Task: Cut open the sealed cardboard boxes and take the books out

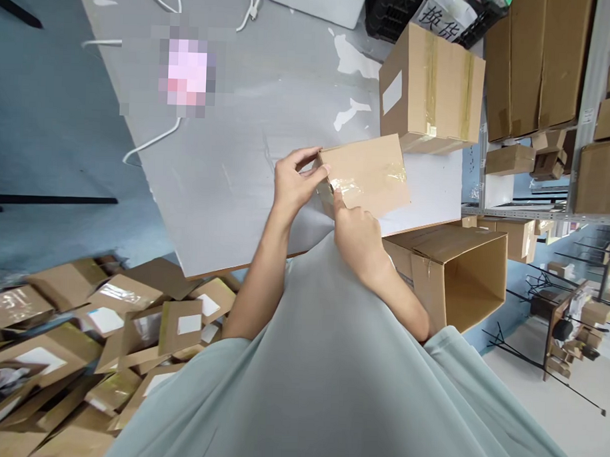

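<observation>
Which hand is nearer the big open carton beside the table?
Right. The right hand is left of the open carton, index finger at the small taped box; the left hand is farther left, at that box's left end.

Pixelated patch on left side of surface: contents unreadable. 2 white cables, grey panel at far edge, black crate at far right corner: cut off by picture's top.

Metal shelving stands right of a grey table.
</observation>
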A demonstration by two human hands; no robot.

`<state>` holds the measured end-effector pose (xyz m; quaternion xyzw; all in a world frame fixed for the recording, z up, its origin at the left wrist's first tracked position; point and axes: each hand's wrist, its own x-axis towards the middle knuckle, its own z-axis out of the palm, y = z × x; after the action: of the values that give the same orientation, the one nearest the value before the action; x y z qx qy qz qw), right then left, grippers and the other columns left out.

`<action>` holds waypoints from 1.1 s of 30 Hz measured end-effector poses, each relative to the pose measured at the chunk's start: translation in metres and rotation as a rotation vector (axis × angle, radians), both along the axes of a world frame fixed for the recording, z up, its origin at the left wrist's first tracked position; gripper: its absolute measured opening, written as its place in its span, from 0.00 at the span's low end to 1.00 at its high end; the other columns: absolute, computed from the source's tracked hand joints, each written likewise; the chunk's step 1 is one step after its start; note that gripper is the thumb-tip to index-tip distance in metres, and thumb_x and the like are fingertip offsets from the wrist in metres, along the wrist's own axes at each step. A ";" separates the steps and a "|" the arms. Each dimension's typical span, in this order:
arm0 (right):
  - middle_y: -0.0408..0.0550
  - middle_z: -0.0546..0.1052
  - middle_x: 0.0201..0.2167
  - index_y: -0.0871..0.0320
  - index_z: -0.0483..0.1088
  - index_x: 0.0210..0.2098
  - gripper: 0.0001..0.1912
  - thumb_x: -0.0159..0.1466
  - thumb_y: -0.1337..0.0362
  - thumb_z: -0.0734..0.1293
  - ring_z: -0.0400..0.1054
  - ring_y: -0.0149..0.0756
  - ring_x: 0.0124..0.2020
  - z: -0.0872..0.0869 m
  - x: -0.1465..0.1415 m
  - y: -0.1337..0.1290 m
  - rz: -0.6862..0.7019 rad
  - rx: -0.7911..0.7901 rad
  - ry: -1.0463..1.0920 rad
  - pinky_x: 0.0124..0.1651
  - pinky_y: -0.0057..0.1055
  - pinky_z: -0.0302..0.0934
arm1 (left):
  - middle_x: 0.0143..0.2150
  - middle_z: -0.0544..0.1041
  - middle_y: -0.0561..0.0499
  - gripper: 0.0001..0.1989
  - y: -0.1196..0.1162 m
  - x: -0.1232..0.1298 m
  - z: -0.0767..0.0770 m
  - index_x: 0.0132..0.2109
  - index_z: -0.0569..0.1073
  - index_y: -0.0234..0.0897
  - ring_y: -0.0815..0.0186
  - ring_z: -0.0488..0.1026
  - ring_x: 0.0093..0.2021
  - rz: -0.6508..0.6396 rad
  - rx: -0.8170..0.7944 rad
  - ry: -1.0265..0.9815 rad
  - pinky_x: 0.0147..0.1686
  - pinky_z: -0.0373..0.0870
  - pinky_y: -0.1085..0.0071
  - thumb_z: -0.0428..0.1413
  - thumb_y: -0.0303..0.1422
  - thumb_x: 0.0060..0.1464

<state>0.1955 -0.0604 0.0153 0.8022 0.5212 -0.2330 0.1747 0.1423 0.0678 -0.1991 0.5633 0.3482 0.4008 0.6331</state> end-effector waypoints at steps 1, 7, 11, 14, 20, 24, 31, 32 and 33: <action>0.67 0.88 0.49 0.66 0.57 0.83 0.37 0.76 0.77 0.61 0.86 0.52 0.52 0.000 0.000 -0.003 -0.004 -0.002 0.003 0.54 0.41 0.79 | 0.65 0.83 0.44 0.25 0.000 0.000 0.000 0.62 0.83 0.44 0.46 0.79 0.70 0.003 0.002 0.005 0.69 0.82 0.45 0.72 0.44 0.59; 0.68 0.88 0.52 0.66 0.63 0.79 0.35 0.74 0.79 0.60 0.85 0.50 0.55 -0.002 0.005 -0.009 0.047 -0.016 0.015 0.56 0.38 0.78 | 0.68 0.82 0.44 0.28 -0.004 -0.001 0.001 0.64 0.83 0.46 0.46 0.78 0.71 0.016 0.009 0.042 0.69 0.82 0.46 0.72 0.49 0.61; 0.68 0.88 0.49 0.67 0.63 0.78 0.34 0.74 0.79 0.58 0.86 0.50 0.53 0.003 0.011 -0.023 0.065 -0.048 0.028 0.53 0.37 0.77 | 0.67 0.83 0.45 0.30 -0.001 -0.002 -0.001 0.64 0.83 0.47 0.47 0.79 0.70 0.004 0.041 0.064 0.71 0.80 0.48 0.71 0.53 0.62; 0.64 0.88 0.46 0.62 0.59 0.82 0.36 0.76 0.76 0.60 0.86 0.51 0.48 0.012 0.023 -0.046 0.094 -0.083 0.068 0.49 0.37 0.76 | 0.67 0.83 0.44 0.34 -0.001 -0.006 -0.003 0.67 0.82 0.46 0.48 0.79 0.70 -0.005 0.063 0.084 0.72 0.78 0.50 0.70 0.58 0.62; 0.54 0.89 0.43 0.52 0.59 0.84 0.32 0.83 0.67 0.57 0.84 0.48 0.40 0.016 0.085 -0.088 -0.055 0.077 0.049 0.46 0.36 0.72 | 0.74 0.78 0.42 0.34 -0.016 -0.009 0.030 0.72 0.77 0.47 0.47 0.74 0.75 0.162 0.233 0.342 0.76 0.72 0.48 0.66 0.58 0.67; 0.53 0.89 0.42 0.53 0.61 0.83 0.31 0.83 0.65 0.58 0.84 0.48 0.40 0.006 0.133 -0.097 -0.189 0.162 -0.002 0.46 0.36 0.70 | 0.76 0.76 0.47 0.26 -0.041 0.031 0.069 0.72 0.77 0.53 0.46 0.66 0.81 0.123 0.468 0.465 0.83 0.59 0.46 0.63 0.51 0.72; 0.54 0.90 0.47 0.51 0.62 0.83 0.31 0.82 0.65 0.59 0.84 0.48 0.42 -0.003 0.187 -0.096 -0.195 0.211 0.043 0.49 0.37 0.71 | 0.78 0.74 0.46 0.21 -0.077 0.120 0.086 0.70 0.78 0.49 0.45 0.61 0.84 -0.119 0.687 0.603 0.84 0.52 0.34 0.52 0.46 0.79; 0.54 0.90 0.47 0.51 0.62 0.83 0.31 0.82 0.65 0.58 0.84 0.48 0.42 -0.004 0.191 -0.093 -0.188 0.216 0.057 0.49 0.37 0.71 | 0.78 0.74 0.45 0.22 -0.079 0.125 0.084 0.70 0.78 0.48 0.45 0.61 0.84 -0.125 0.691 0.616 0.84 0.52 0.34 0.51 0.45 0.80; 0.53 0.90 0.47 0.51 0.62 0.83 0.31 0.83 0.65 0.58 0.84 0.47 0.42 -0.006 0.195 -0.090 -0.182 0.220 0.072 0.49 0.37 0.72 | 0.78 0.74 0.44 0.22 -0.080 0.128 0.082 0.70 0.77 0.47 0.45 0.61 0.84 -0.127 0.691 0.629 0.84 0.52 0.34 0.50 0.45 0.80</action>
<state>0.3907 -0.1503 0.0098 0.8516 0.4746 -0.2177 0.0450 0.2700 -0.0119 -0.1168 0.8553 0.3341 0.2634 0.2957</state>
